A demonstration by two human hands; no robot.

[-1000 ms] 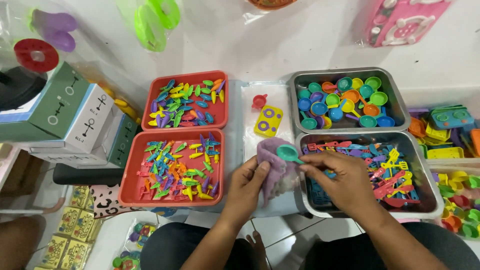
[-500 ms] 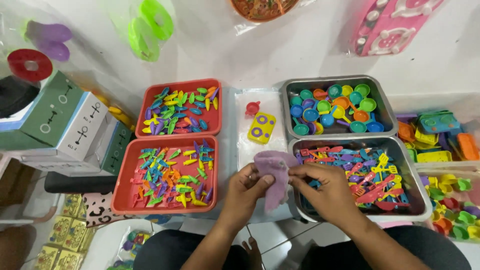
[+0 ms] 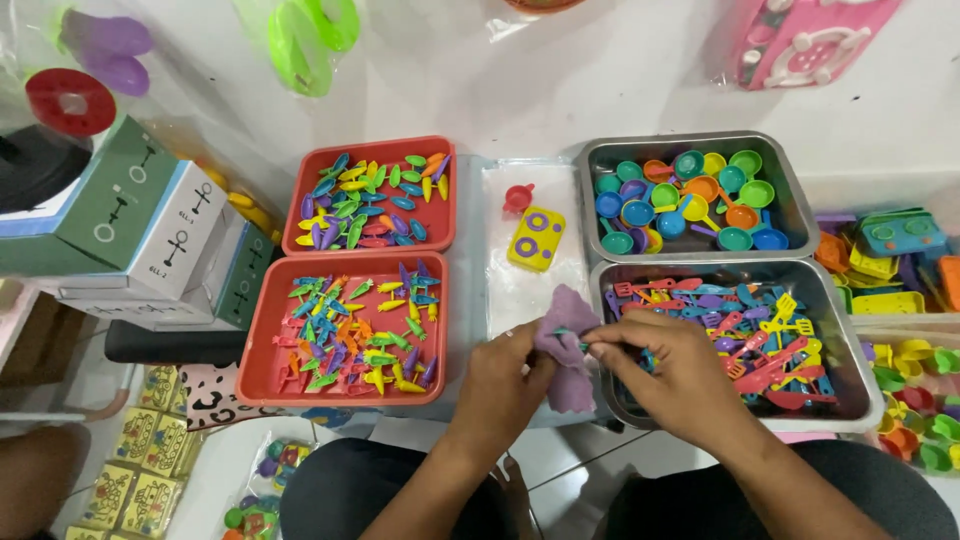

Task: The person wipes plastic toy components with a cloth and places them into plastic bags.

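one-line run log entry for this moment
left hand: holds purple pouch | right hand: pinches pouch top | beside: steel tray of toy utensils

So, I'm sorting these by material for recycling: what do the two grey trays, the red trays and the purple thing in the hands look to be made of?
Grey trays: likely metal, dull brushed sheen, rolled rims. Red trays: probably plastic, matte, uniform colour. Purple piece, pinched by left hand and right hand: soft, crumpled, maybe cloth or thin film; unclear.

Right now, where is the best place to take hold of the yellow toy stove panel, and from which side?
Pinch the yellow toy stove panel across its long left and right edges, coming from above. It lies flat and alone on the white tray, with only a small red pan near its top end.
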